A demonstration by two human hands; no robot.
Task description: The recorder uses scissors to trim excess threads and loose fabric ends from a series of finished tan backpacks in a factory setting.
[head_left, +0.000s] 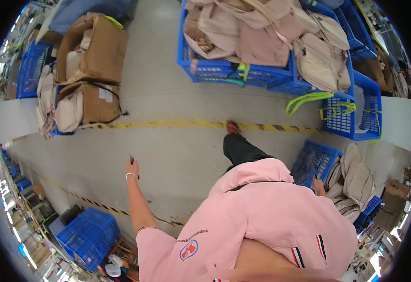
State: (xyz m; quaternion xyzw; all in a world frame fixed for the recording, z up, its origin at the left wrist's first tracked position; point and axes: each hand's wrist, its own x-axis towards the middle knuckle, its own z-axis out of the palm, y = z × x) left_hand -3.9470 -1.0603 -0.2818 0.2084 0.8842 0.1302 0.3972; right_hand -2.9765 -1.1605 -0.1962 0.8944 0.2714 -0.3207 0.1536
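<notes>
My left hand (132,170) hangs out over the grey floor, with a thin bracelet at its wrist. Its fingers are closed round a small dark pointed tool (131,160), too small to name surely. On the other side, my right hand (317,186) is beside a blue plastic crate (316,157) and some beige bags (356,175). The fingers there look curled, with a thin dark thing at their tips that I cannot make out. Neither hand visibly touches the crate or the bags.
Large blue crates (233,75) heaped with pink and beige backpacks (264,40) stand ahead. Cardboard boxes (104,51) holding bags are at the left. Yellow-black tape (177,124) crosses the floor. Another blue crate (90,235) stands at the lower left.
</notes>
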